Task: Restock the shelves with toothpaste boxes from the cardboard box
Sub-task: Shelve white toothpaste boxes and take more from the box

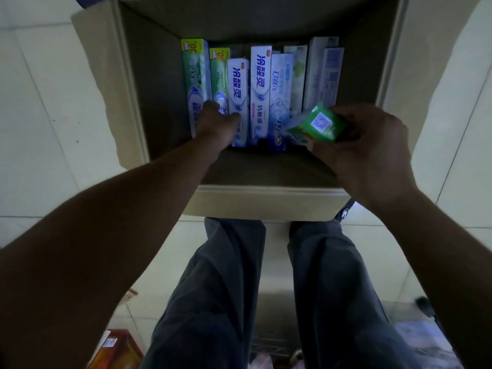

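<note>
Grey trousers (213, 288) below cardboard box (261, 201); right hand (370, 147) grips green toothpaste box (320, 123).

This looks like a shop floor or its stockroom. An open brown cardboard box (266, 203) sits on a pale tiled floor (40, 129), holding a row of retail toothpaste boxes (260, 89) side by side in several brands: green, white and blue, two with yellow corner flashes. An orange-brown labelled carton (117, 350) lies at the near left, and plastic-wrapped goods (420, 344) at the near right.
</note>
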Demonstrator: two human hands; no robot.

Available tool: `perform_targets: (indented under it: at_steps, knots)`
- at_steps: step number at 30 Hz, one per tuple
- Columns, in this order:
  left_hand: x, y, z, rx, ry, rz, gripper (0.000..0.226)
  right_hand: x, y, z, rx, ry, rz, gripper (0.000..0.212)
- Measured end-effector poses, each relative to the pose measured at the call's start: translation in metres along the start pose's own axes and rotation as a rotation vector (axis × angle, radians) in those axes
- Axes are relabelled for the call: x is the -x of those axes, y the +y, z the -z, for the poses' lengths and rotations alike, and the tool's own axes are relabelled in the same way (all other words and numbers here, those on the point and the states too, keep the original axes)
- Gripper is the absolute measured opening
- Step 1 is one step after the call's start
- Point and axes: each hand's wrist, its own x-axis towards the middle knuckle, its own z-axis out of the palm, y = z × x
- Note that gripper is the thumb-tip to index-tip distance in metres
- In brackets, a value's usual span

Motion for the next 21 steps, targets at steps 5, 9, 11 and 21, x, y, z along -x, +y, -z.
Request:
perform_targets:
  at_steps: [5, 9, 11, 21]
  knots:
    - [-0.033, -0.011, -0.038, -0.127, -0.112, -0.066, 0.079, 0.002, 0.012, -0.003, -0.147, 0.125, -0.067, 0.037]
    - [-0.044, -0.012, -0.036, -0.194, -0.086, -0.124, 0.072, 0.006, 0.01, -0.005, -0.288, 0.152, -0.098, 0.029]
    - [-0.038, -0.013, -0.024, -0.168, -0.063, -0.156, 0.065, 0.007, 0.007, -0.002, -0.387, 0.173, -0.137, 0.027]
    - [0.124, 0.003, 0.093, 0.523, -0.023, -0.08, 0.011, 0.056, -0.073, 0.047, -0.895, 0.16, -0.355, 0.013]
